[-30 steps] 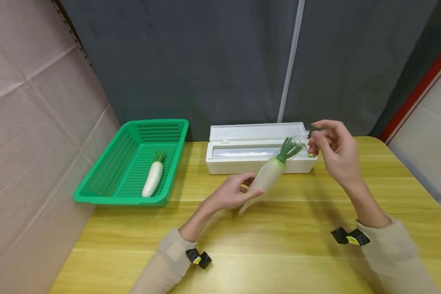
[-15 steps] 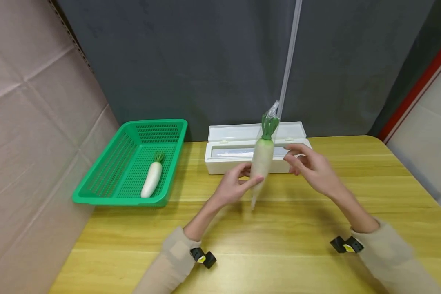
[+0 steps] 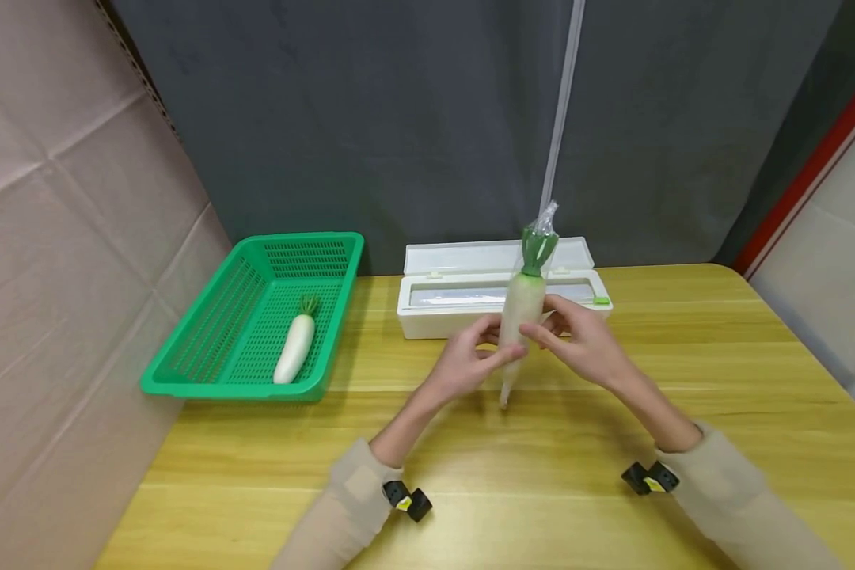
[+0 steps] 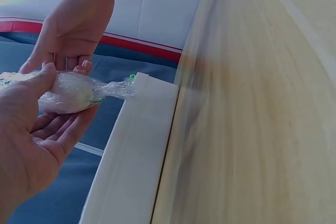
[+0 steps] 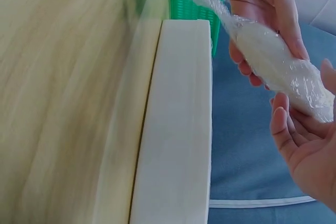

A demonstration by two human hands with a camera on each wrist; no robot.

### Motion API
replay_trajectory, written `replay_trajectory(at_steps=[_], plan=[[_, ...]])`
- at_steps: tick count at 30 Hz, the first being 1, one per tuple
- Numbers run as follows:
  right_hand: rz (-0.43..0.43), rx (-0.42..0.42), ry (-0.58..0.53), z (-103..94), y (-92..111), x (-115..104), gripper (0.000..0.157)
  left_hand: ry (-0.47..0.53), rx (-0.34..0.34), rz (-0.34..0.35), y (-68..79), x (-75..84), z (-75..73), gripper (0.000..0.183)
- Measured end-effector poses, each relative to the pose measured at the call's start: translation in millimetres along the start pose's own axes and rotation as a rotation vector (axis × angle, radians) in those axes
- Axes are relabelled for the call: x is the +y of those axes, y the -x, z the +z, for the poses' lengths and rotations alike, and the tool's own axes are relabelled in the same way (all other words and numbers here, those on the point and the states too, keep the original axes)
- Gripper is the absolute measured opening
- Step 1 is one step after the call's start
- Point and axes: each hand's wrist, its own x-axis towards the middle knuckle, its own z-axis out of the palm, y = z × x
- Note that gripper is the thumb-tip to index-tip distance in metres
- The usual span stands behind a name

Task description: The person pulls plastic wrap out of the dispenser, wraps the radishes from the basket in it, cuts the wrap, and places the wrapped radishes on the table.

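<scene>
A white radish (image 3: 523, 305) with green leaf stalks stands nearly upright above the table, wrapped in clear plastic film (image 5: 302, 80). The film is twisted into a tail at both ends. My left hand (image 3: 465, 362) grips the radish low on its left side, thumb in front and fingers behind. From the right, my right hand (image 3: 586, 342) holds it too, its thumb on the front and its fingers curled behind. Behind the radish sits a white cling film box (image 3: 442, 323), its lid raised and a roll of film inside.
A green plastic basket (image 3: 237, 389) stands on the left of the wooden table (image 3: 541, 507), with a second, smaller white radish (image 3: 295, 348) lying in it. A dark curtain (image 3: 399, 119) hangs behind the table, and a pale wall covering (image 3: 64, 277) rises at the left.
The radish has swung from a rightward tilt to nearly upright in the left hand. My right hand, off the film tail by half a second ago, has moved left and down onto the radish.
</scene>
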Motion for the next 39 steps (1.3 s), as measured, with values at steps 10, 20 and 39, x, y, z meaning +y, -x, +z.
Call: replay_trajectory(at_steps=[10, 20, 39], plan=[[0.001, 0.081, 0.035, 4.5, -1.0, 1.4, 0.024, 0.013, -0.014, 0.005, -0.2, -3.2, 3.7, 0.043], [0.024, 0.105, -0.025, 2.9, 1.0, 5.2, 0.029, -0.028, -0.002, -0.008, 1.7, -10.7, -2.4, 0.043], [0.186, 0.086, 0.060, -21.8, 8.7, 37.6, 0.044, -0.161, 0.315, 0.061, 10.7, -32.3, -44.8, 0.028]])
